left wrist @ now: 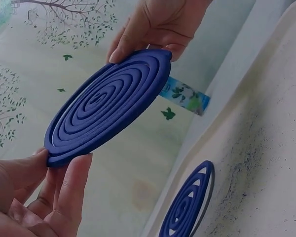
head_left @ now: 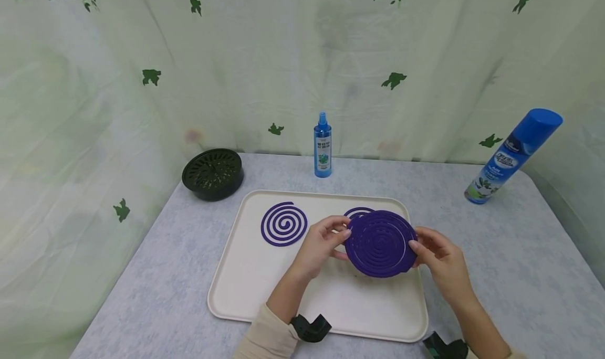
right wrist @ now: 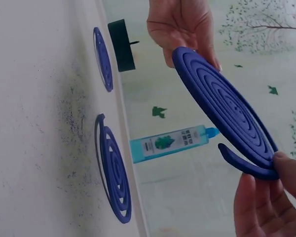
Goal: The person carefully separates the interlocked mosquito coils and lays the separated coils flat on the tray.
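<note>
A purple mosquito coil disc (head_left: 380, 243), its spirals tightly nested, is held tilted above the right side of the white tray (head_left: 257, 301). My left hand (head_left: 322, 245) pinches its left edge between thumb and fingers. At the opposite edge my right hand (head_left: 441, 264) grips it the same way. In the right wrist view, one outer end of the coil disc (right wrist: 227, 103) stands slightly apart from the rest near the right thumb. A single open-spiral coil (head_left: 285, 224) lies on the tray's back left; another coil (head_left: 357, 210) lies behind the held disc, partly hidden by it.
A dark green round slotted holder (head_left: 215, 178) stands at the back left of the table. Behind the tray is a blue spray bottle (head_left: 323, 149), and a blue aerosol can (head_left: 512, 157) stands at the back right. Dark crumbs (left wrist: 234, 177) dot the tray.
</note>
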The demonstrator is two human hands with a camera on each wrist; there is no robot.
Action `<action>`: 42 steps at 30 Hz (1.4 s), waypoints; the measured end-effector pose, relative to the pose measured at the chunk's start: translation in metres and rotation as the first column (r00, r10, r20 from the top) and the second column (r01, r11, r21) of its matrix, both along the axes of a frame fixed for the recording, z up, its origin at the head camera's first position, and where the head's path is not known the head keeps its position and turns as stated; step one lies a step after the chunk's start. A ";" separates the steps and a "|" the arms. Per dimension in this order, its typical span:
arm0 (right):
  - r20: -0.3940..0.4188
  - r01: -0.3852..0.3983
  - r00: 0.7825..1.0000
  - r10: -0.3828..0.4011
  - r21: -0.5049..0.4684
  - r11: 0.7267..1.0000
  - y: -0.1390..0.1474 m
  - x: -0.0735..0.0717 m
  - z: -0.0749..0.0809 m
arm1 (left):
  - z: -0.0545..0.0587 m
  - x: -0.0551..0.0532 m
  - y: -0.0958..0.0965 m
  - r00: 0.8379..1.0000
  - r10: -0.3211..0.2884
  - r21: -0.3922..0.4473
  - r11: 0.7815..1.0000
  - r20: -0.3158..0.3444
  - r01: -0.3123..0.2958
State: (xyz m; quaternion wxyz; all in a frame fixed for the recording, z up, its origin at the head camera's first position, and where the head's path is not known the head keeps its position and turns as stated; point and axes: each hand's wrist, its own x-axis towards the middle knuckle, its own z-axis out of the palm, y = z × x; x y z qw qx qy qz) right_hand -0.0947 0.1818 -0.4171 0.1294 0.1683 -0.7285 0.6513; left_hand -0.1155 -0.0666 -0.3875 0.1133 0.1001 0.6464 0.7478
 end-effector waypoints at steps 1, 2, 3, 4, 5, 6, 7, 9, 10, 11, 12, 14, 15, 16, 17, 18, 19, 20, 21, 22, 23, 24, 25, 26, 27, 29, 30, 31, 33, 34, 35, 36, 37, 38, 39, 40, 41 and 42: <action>-0.024 0.002 1.000 -0.002 0.004 1.000 -0.001 0.000 0.002 | 0.000 0.000 0.000 1.000 -0.001 0.005 1.000 0.007 0.001; -0.042 0.017 0.999 -0.016 0.015 1.000 -0.003 0.001 0.005 | -0.002 -0.001 0.000 1.000 -0.001 0.012 1.000 0.015 0.000; -0.059 0.031 0.998 -0.029 0.023 0.999 -0.005 0.002 0.008 | -0.004 -0.002 0.000 1.000 0.000 0.018 1.000 0.022 0.000; -0.072 0.041 0.997 -0.039 0.026 0.999 -0.007 0.003 0.011 | -0.006 -0.003 0.000 1.000 0.000 0.026 1.000 0.029 -0.001; -0.080 0.051 0.996 -0.048 0.028 0.998 -0.009 0.004 0.014 | -0.009 -0.005 0.000 0.999 0.003 0.032 0.999 0.034 -0.004; -0.085 0.057 0.995 -0.054 0.029 0.998 -0.010 0.005 0.017 | -0.012 -0.006 0.000 0.999 0.006 0.037 0.999 0.036 -0.007; -0.089 0.062 0.994 -0.059 0.031 0.998 -0.011 0.006 0.018 | -0.014 -0.007 0.000 0.999 0.009 0.041 0.999 0.038 -0.011; -0.099 0.075 0.993 -0.069 0.055 0.996 -0.013 0.007 0.020 | -0.019 -0.008 0.000 0.999 0.021 0.044 0.999 0.040 -0.023; -0.108 0.079 0.992 -0.071 0.072 0.994 -0.013 0.007 0.020 | -0.019 -0.009 -0.001 0.999 0.029 0.046 0.998 0.039 -0.031; -0.118 0.083 0.990 -0.073 0.089 0.992 -0.013 0.007 0.020 | -0.020 -0.009 -0.001 0.999 0.036 0.044 0.998 0.037 -0.037; -0.125 0.084 0.990 -0.071 0.103 0.991 -0.012 0.007 0.019 | -0.020 -0.009 -0.001 0.999 0.041 0.045 0.998 0.035 -0.042; -0.137 0.090 0.988 -0.072 0.128 0.988 -0.011 0.005 0.014 | -0.020 -0.009 -0.002 0.999 0.047 0.046 0.998 0.028 -0.048; -0.138 0.090 0.988 -0.071 0.136 0.987 -0.010 0.003 0.011 | -0.020 -0.009 -0.002 0.999 0.050 0.045 0.998 0.023 -0.051; -0.134 0.092 0.988 -0.074 0.135 0.987 -0.009 0.002 0.008 | -0.020 -0.008 -0.002 0.999 0.051 0.047 0.998 0.017 -0.052; -0.126 0.096 0.989 -0.079 0.134 0.986 -0.008 0.001 0.005 | -0.020 -0.008 -0.002 0.999 0.051 0.048 0.997 0.010 -0.052; -0.116 0.095 0.990 -0.080 0.127 0.987 -0.007 0.000 0.003 | -0.020 -0.008 -0.002 0.999 0.051 0.048 0.998 0.003 -0.051; -0.108 0.092 0.991 -0.079 0.127 0.988 -0.006 -0.001 0.000 | -0.019 -0.008 -0.002 0.999 0.051 0.046 0.998 -0.006 -0.051; -0.099 0.086 0.992 -0.074 0.123 0.989 -0.006 -0.002 -0.001 | -0.019 -0.008 -0.003 0.998 0.053 0.041 0.998 -0.013 -0.053; -0.088 0.079 0.994 -0.068 0.116 0.990 -0.006 -0.003 -0.002 | -0.020 -0.008 -0.003 0.998 0.057 0.034 0.998 -0.023 -0.056; -0.074 0.074 0.995 -0.066 0.112 0.991 -0.006 -0.003 -0.003 | -0.020 -0.009 -0.003 0.998 0.059 0.025 0.998 -0.032 -0.058; -0.061 0.072 0.996 -0.065 0.117 0.991 -0.006 -0.003 -0.003 | -0.020 -0.009 -0.003 0.997 0.062 0.012 0.998 -0.042 -0.061; -0.040 0.064 0.997 -0.060 0.118 0.991 -0.006 -0.003 -0.003 | -0.020 -0.009 -0.003 0.997 0.065 -0.001 0.998 -0.051 -0.065; -0.027 0.066 0.998 -0.063 0.133 0.989 -0.005 -0.003 -0.004 | -0.020 -0.009 -0.003 0.996 0.069 -0.014 0.997 -0.060 -0.070; -0.005 0.073 0.997 -0.073 0.143 0.987 -0.006 -0.003 -0.004 | -0.019 -0.009 -0.004 0.995 0.072 -0.025 0.997 -0.067 -0.074; 0.019 0.080 0.996 -0.084 0.155 0.985 -0.007 -0.003 -0.003 | -0.018 -0.009 -0.004 0.994 0.074 -0.036 0.996 -0.075 -0.076; 0.059 0.091 0.993 -0.103 0.180 0.979 -0.008 -0.002 -0.002 | -0.013 -0.006 -0.004 0.992 0.077 -0.059 0.995 -0.097 -0.083; 0.076 0.091 0.991 -0.108 0.193 0.977 -0.009 -0.002 -0.001 | -0.010 -0.005 -0.004 0.991 0.081 -0.072 0.993 -0.110 -0.089; 0.087 0.095 0.989 -0.116 0.210 0.973 -0.010 -0.002 0.000 | -0.008 -0.004 -0.004 0.989 0.085 -0.083 0.992 -0.119 -0.095; 0.112 0.096 0.986 -0.125 0.233 0.968 -0.012 -0.002 0.003 | -0.002 -0.001 -0.004 0.986 0.093 -0.104 0.989 -0.138 -0.107; 0.120 0.095 0.985 -0.127 0.242 0.966 -0.013 -0.002 0.003 | 0.000 0.000 -0.004 0.985 0.096 -0.113 0.987 -0.145 -0.113; 0.129 0.095 0.983 -0.130 0.249 0.964 -0.014 -0.002 0.004 | 0.001 0.000 -0.004 0.984 0.099 -0.121 0.986 -0.149 -0.118; 0.141 0.094 0.981 -0.132 0.249 0.964 -0.015 -0.002 0.004 | 0.002 0.000 -0.004 0.983 0.103 -0.130 0.984 -0.151 -0.123; 0.155 0.087 0.980 -0.127 0.242 0.966 -0.015 -0.001 0.004 | 0.002 0.001 -0.004 0.983 0.105 -0.136 0.983 -0.151 -0.126; 0.172 0.079 0.978 -0.119 0.224 0.971 -0.016 -0.001 0.004 | 0.003 0.001 -0.004 0.982 0.106 -0.143 0.981 -0.156 -0.128; 0.191 0.069 0.976 -0.108 0.200 0.977 -0.016 -0.002 0.004 | 0.004 0.001 -0.004 0.981 0.107 -0.152 0.980 -0.160 -0.131; 0.210 0.060 0.973 -0.097 0.172 0.983 -0.016 -0.002 0.004 | 0.004 0.001 -0.004 0.981 0.107 -0.160 0.978 -0.162 -0.133; 0.226 0.051 0.970 -0.084 0.147 0.988 -0.017 -0.002 0.004 | 0.004 0.001 -0.004 0.980 0.108 -0.167 0.976 -0.167 -0.136; 0.244 0.040 0.967 -0.069 0.122 0.992 -0.017 -0.002 0.003 | 0.004 0.001 -0.004 0.979 0.109 -0.174 0.975 -0.171 -0.139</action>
